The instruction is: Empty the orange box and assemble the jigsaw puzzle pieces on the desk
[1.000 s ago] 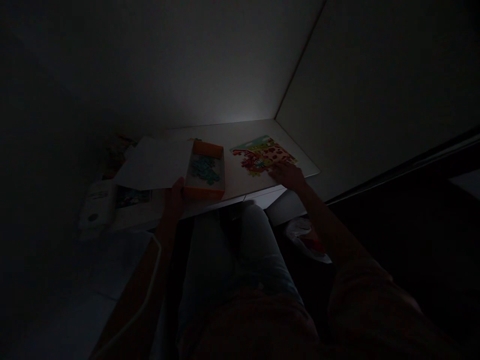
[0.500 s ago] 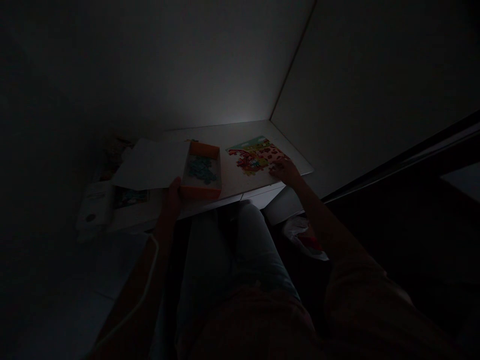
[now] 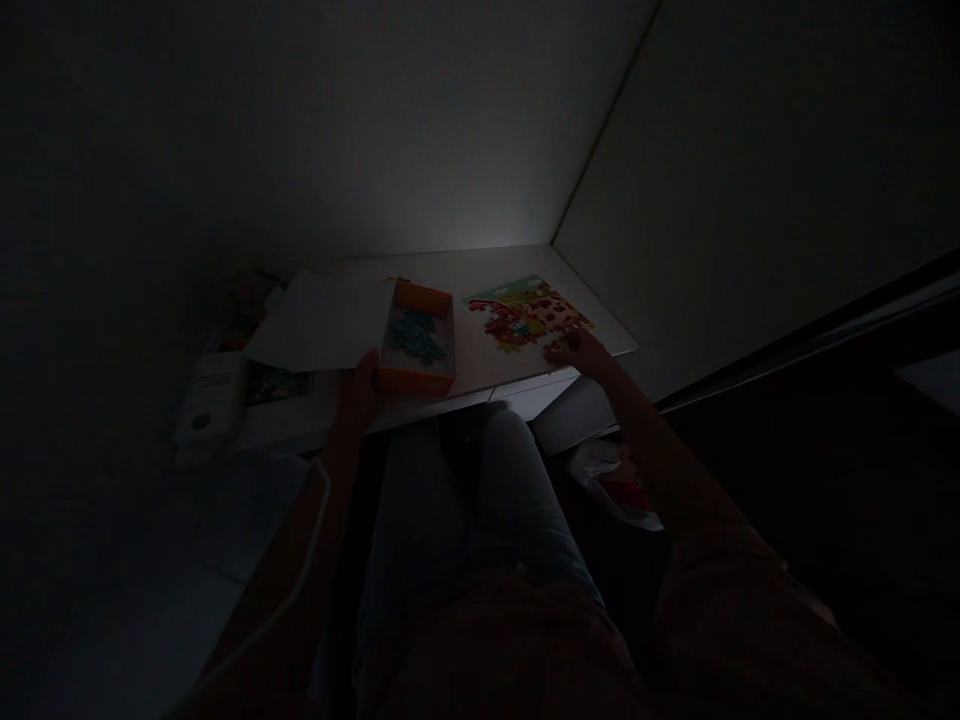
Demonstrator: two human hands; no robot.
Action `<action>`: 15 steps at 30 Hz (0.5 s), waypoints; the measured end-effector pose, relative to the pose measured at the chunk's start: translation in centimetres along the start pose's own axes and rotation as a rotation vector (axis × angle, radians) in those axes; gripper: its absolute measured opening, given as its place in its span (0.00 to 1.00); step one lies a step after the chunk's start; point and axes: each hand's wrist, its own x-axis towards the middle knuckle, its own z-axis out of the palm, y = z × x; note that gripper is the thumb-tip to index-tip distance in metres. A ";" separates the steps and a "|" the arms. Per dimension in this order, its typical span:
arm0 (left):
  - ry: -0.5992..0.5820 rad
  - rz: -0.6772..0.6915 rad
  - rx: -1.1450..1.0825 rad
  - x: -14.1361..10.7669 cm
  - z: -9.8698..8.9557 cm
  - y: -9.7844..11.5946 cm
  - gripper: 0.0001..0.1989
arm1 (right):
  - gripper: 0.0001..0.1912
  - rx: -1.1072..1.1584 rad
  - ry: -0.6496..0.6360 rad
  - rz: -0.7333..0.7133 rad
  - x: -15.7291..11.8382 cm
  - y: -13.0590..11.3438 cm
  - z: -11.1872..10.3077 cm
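Orange walls frame a shallow tray [image 3: 416, 378] on a white table [image 3: 510, 268], and teal jigsaw pieces [image 3: 414, 338] lie heaped inside it. From the head-worn view, in dim light, the person's left hand [image 3: 358, 392] stands at the tray's near left corner, fingers raised against its side, beside the edge of a white paper sheet [image 3: 319, 322]; whether it grips anything, I can't tell. The right hand [image 3: 579, 352] lies low and narrow at the near edge of a colourful jigsaw puzzle [image 3: 529, 315], which sits to the right of the tray; any piece between the fingers is too dark to make out. Left of the sheet are a white bottle [image 3: 206, 410] and a printed picture [image 3: 277, 385]. Below the table edge, a plastic bag [image 3: 615, 485] lies beside the person's jeans-clad knees [image 3: 450, 500].
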 end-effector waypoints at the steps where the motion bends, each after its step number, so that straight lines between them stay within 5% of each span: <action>1: -0.005 -0.004 0.003 -0.1 0.1 0.2 0.36 | 0.30 0.036 -0.013 0.002 0.0 -0.3 -0.1; 7: 0.002 -0.003 0.039 0.1 0.0 -0.6 0.39 | 0.27 0.204 -0.083 -0.040 1.2 -4.4 -0.4; 12: -0.049 -0.009 0.085 0.7 -0.9 -2.1 0.31 | 0.32 0.509 -0.138 -0.125 0.9 -13.8 3.0; 15: -0.064 0.018 0.155 0.7 -1.6 -2.1 0.27 | 0.38 0.630 -0.282 -0.252 0.2 -19.9 5.5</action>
